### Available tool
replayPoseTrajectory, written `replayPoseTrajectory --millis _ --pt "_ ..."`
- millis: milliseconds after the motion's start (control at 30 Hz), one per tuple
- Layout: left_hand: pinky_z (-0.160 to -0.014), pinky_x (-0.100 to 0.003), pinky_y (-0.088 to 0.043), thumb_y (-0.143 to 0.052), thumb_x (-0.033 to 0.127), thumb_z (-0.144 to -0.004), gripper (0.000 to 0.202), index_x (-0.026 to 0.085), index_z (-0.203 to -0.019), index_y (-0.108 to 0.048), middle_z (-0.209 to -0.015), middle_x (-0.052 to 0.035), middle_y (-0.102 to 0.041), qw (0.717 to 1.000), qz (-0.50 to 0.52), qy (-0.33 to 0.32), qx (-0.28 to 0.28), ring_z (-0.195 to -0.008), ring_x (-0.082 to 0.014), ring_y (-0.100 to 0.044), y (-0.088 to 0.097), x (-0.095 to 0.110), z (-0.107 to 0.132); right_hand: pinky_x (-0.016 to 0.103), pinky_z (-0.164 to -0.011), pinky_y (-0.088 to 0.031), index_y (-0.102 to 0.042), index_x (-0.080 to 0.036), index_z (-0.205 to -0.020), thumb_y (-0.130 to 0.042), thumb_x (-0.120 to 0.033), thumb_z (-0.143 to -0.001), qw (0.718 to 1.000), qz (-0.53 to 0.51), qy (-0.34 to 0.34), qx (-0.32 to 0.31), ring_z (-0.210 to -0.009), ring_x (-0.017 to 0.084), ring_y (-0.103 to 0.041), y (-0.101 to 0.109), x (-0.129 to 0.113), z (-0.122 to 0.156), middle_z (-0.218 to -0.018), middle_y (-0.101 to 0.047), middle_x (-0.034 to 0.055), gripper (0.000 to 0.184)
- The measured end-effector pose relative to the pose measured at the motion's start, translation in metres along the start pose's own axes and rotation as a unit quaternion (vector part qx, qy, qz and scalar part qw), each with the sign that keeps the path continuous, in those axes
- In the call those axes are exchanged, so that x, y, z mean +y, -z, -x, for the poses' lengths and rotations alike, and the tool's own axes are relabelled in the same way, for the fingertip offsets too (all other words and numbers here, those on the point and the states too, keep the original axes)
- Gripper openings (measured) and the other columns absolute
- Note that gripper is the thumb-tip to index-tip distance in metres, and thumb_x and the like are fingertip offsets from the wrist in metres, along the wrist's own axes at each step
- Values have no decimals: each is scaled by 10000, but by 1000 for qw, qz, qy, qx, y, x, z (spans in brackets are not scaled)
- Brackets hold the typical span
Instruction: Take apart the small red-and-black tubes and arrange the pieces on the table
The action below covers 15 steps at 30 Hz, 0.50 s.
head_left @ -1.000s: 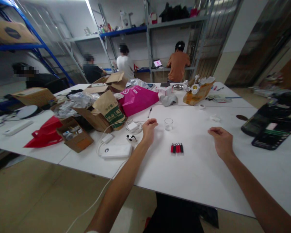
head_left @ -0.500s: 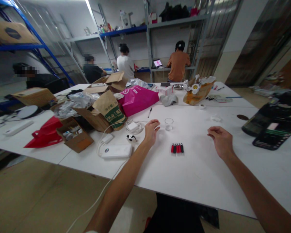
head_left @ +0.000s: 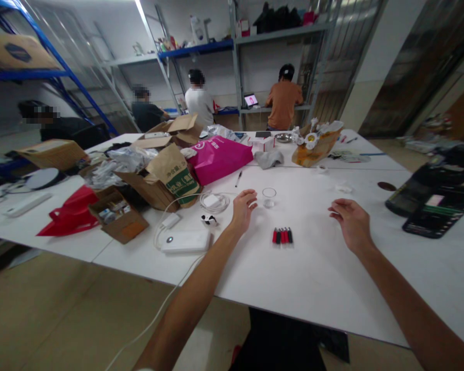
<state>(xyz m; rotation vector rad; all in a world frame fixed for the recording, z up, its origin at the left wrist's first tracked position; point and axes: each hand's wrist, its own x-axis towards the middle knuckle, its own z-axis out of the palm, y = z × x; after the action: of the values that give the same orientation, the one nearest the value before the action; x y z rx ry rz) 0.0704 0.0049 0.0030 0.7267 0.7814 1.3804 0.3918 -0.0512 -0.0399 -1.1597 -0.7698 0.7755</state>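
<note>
Two bare hands rest empty on a white table, a small clear glass cup just past the left fingertips.

The left hand [head_left: 243,208] has its fingers [head_left: 250,196] loosely curled and slightly apart, gripping nothing; the small clear glass cup [head_left: 269,197] stands upright just beyond them, not touching. The right hand [head_left: 351,222] lies well apart, fingers [head_left: 334,207] relaxed and half-bent, also empty. Between the hands, nearer the person than either set of fingertips, lies a row of small red and black cylinders [head_left: 282,236] on the white table [head_left: 317,278].
</note>
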Motion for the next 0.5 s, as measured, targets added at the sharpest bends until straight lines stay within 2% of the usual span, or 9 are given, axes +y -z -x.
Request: replayPoseTrajectory --millis 200,267,333,400,433,500 --pt "-703 -230 -441 -855 249 -658 309 197 -924 -708 -911 -3 -659 1000 -14 -4 -13 -776 -101 -586 -1 -1 1 225 -673 -544 -726 -216 -948 -937 -393 -669 1000 -2 -5 -8 -827 129 -702 -1 -2 2 -940 -708 6 392" --pt "-650 -226 -410 -868 296 -687 285 191 -889 -696 -828 9 -619 999 -34 -17 -26 -704 -91 -542 -2 0 1 226 -676 -544 -724 -219 -950 -944 -413 -668 1000 1 -7 -10 -826 129 -701 -1 -3 2 -943 -710 4 407" --pt "-578 -233 -337 -875 388 -742 301 187 -835 -671 -722 28 -549 993 -92 -36 -65 -612 -82 -461 -3 3 4 229 -685 -546 -720 -221 -968 -937 -466 -693 1000 10 -7 -20 -829 128 -700 -2 -4 2 -965 -718 7 427" --pt "-547 -253 -279 -859 499 -799 377 185 -779 -650 -652 35 -506 967 -207 -57 -136 -568 -84 -406 -4 7 9 242 -693 -547 -712 -219 -995 -913 -534 -734 999 33 -1 -40 -821 132 -696 -3 -5 4 -972 -726 17 456" --pt "-544 -262 -271 -845 545 -818 420 184 -748 -643 -631 32 -505 941 -279 -65 -180 -561 -88 -403 -5 10 11 253 -695 -546 -709 -216 -1006 -897 -565 -754 997 58 6 -58 -813 137 -692 -4 -6 6 -961 -728 24 470" --pt "-544 -274 -286 -822 610 -830 487 181 -686 -643 -598 19 -529 869 -413 -66 -264 -555 -99 -426 -4 13 17 284 -718 -551 -705 -207 -1018 -871 -609 -783 985 127 26 -113 -812 156 -689 -6 -8 12 -943 -733 43 494"
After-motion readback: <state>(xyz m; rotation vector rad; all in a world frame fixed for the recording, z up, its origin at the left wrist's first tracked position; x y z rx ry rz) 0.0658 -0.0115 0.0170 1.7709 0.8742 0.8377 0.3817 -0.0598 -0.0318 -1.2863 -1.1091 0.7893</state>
